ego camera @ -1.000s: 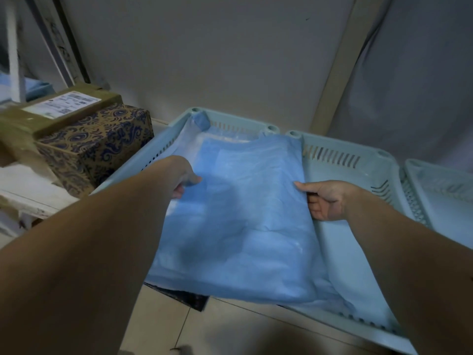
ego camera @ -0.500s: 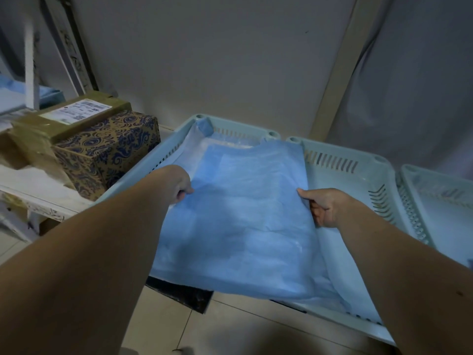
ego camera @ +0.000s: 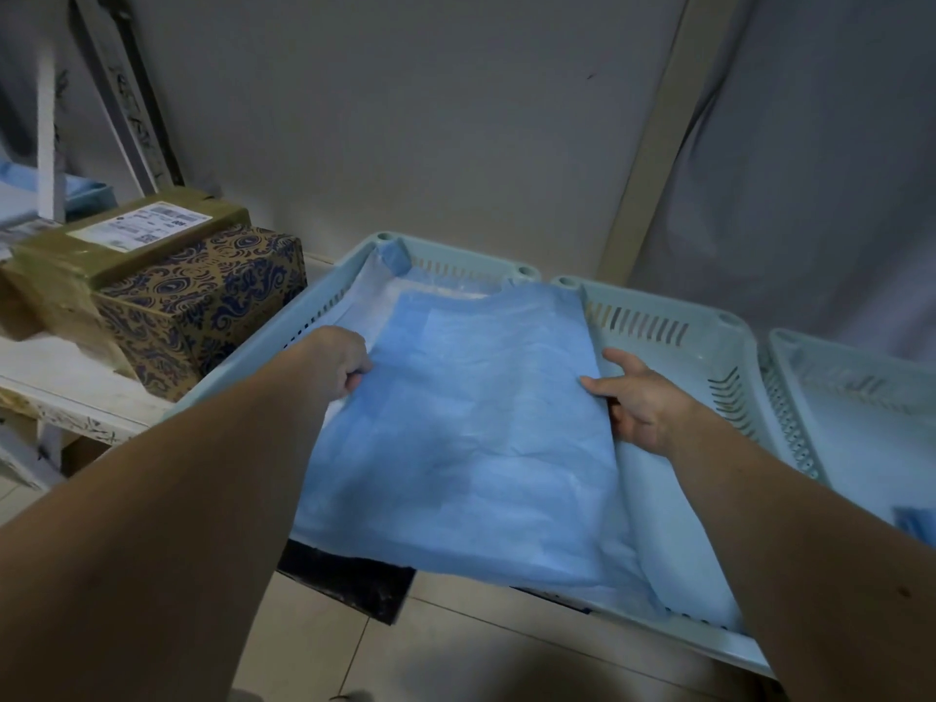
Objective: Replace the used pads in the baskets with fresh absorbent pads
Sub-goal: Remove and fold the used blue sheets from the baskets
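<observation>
- A tiled floor (ego camera: 456, 661) fills the foreground at 6 o'clock, with a dark panel (ego camera: 349, 582) showing under the near rim of the baskets.
- A person's two bare forearms reach in from 7 and 5 o'clock, holding a blue absorbent pad (ego camera: 471, 448) spread flat between them over the left basket (ego camera: 324, 296); its near edge overhangs the rim toward the floor.
- The left hand (ego camera: 339, 362), at 9 o'clock of the pad, has its fingers curled around the pad's left edge.
- The right hand (ego camera: 638, 402), at 3 o'clock, pinches the right edge, thumb on top and fingers tucked beneath.
- A white liner sheet (ego camera: 372, 291) already lies in the left basket under the pad, and another pale sheet (ego camera: 673, 524) lies in the middle basket (ego camera: 709, 331).
- A third basket (ego camera: 861, 397) sits at 3 o'clock, a small blue piece (ego camera: 914, 524) in it.
- At 10 o'clock, a patterned box (ego camera: 202, 301) stands on a white shelf (ego camera: 76, 387) with a labelled parcel (ego camera: 126, 240) on top.
- Likely risks: the pad sits skewed toward the middle basket, so lowering it as held could leave it draped across the shared rim; the overhanging near edge may slide the pad out; dragging could bunch the liner below.
</observation>
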### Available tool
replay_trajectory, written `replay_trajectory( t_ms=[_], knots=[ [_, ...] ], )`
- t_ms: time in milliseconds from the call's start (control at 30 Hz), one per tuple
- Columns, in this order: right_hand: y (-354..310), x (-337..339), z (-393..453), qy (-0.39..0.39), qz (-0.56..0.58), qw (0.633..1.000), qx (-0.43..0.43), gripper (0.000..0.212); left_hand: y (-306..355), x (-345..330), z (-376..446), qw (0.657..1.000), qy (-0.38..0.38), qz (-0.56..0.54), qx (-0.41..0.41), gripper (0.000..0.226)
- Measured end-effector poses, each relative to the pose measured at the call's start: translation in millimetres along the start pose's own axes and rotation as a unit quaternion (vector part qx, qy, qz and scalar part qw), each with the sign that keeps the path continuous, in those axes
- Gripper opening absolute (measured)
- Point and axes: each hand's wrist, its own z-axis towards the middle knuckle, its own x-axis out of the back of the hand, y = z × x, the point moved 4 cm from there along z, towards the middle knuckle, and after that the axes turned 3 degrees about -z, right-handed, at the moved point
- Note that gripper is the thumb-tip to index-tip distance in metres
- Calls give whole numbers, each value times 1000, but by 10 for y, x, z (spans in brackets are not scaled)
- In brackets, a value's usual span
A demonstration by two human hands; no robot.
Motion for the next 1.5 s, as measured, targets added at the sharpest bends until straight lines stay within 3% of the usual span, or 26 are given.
replay_trajectory(
  t_ms=[100,200,333,467,567,700,867,1100,1233,1300,1333,1433,1500],
  knots=[
    [-66,38,-54,2,-11,999,38,42,71,41,-9,999,21,-21,-43,44],
    [-144,57,-112,9,-14,997,74,14,104,112,-39,997,23,-40,-67,31],
    [-230,82,-162,2,-4,996,89,5,171,195,-143,994,27,-51,-95,28],
    [-325,107,-248,-27,-36,995,87,16,245,306,-337,984,64,-118,-115,9],
    [-453,94,-338,-16,-54,992,109,28,341,324,-514,974,56,-145,-163,23],
    [-680,102,-411,37,-117,978,170,37,478,377,-716,968,47,-100,-225,37],
    [-953,119,-563,131,-214,934,255,31,622,461,-925,951,94,-75,-284,35],
    [-1309,164,-876,256,-391,819,333,14,839,599,-1163,910,213,39,-352,18],
    [-1457,259,-1046,299,-394,797,346,13,1014,650,-1353,878,274,112,-376,2],
    [-1510,281,-1096,286,-380,808,349,12,1113,649,-1443,861,295,136,-391,6],
    [-1525,292,-1129,269,-337,830,352,9,1155,636,-1496,859,294,133,-397,6],
    [-1542,350,-1198,229,-197,893,335,6,1276,516,-1621,871,256,111,-406,2],
    [-1566,397,-1269,217,-150,908,324,4,1367,395,-1677,889,204,50,-407,16]
  ],
)
